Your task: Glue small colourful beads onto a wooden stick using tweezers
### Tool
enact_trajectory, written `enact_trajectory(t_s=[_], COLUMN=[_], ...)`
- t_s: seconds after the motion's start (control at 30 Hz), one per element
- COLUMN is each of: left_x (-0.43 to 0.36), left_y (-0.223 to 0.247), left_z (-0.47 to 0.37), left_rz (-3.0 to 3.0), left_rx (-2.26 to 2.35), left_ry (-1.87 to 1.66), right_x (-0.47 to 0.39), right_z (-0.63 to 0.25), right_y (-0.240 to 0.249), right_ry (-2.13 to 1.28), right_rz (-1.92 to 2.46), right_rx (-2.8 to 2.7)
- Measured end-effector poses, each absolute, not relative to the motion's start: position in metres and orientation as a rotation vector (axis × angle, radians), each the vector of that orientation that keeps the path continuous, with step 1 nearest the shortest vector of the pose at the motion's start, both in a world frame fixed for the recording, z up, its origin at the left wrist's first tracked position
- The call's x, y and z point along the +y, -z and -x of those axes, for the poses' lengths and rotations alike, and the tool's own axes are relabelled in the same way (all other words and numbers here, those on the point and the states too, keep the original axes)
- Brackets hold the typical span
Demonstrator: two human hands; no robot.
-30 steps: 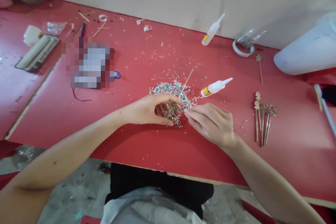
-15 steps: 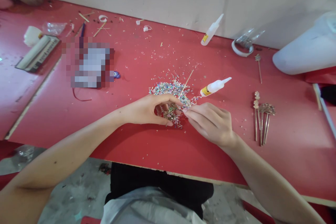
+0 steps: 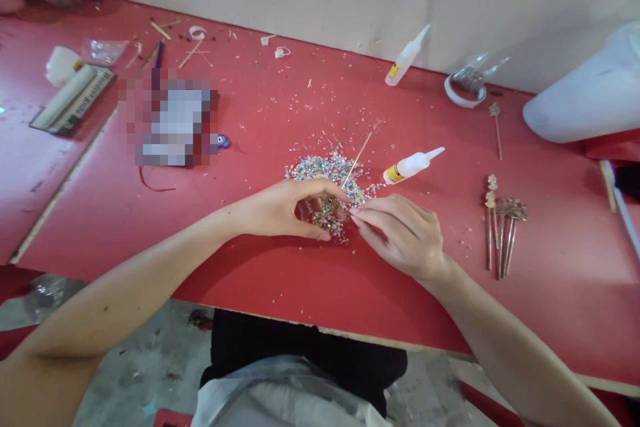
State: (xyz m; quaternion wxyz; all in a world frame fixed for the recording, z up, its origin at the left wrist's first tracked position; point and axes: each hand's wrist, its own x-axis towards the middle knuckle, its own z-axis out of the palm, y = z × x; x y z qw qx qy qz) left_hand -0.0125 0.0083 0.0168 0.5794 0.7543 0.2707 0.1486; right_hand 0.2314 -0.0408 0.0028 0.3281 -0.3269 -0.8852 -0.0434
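My left hand [image 3: 290,208] curves around an ornate metal hairpin head [image 3: 327,215], set with greenish and pinkish bits, and grips it. From behind its forefinger a thin gold stick [image 3: 357,159] slants up and away; I cannot tell whether it belongs to the hairpin. Close to the ornament's right side, my right hand [image 3: 403,233] has thumb and forefinger pinched together, and what is between the tips is too small to name. Both hands are over the near edge of a pile of small iridescent chips [image 3: 320,167] on the red table [image 3: 320,273].
A glue bottle [image 3: 414,165] lies just beyond my right hand, and a second glue bottle [image 3: 407,57] leans near the wall. Several gold hairpins [image 3: 503,237] lie at the right. A big white container [image 3: 585,90], a tape roll [image 3: 465,92] and a Woodcut Knife box [image 3: 74,100] are farther out.
The view has shifted slightly. Both hands stay in nearly the same place, with the right fingertips still pinched beside the ornament.
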Motion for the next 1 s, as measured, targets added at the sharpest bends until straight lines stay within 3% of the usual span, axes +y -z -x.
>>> enact_trajectory(t_s=[1.0], left_x=[0.0084], left_y=[-0.0178], left_z=[0.0129], left_rz=[-1.745], left_rx=[0.588], left_ry=[-0.362], right_x=[-0.0402], right_z=[-0.2267], right_y=[-0.0064], right_ry=[0.044], right_rz=[0.908], right_rx=[-2.207])
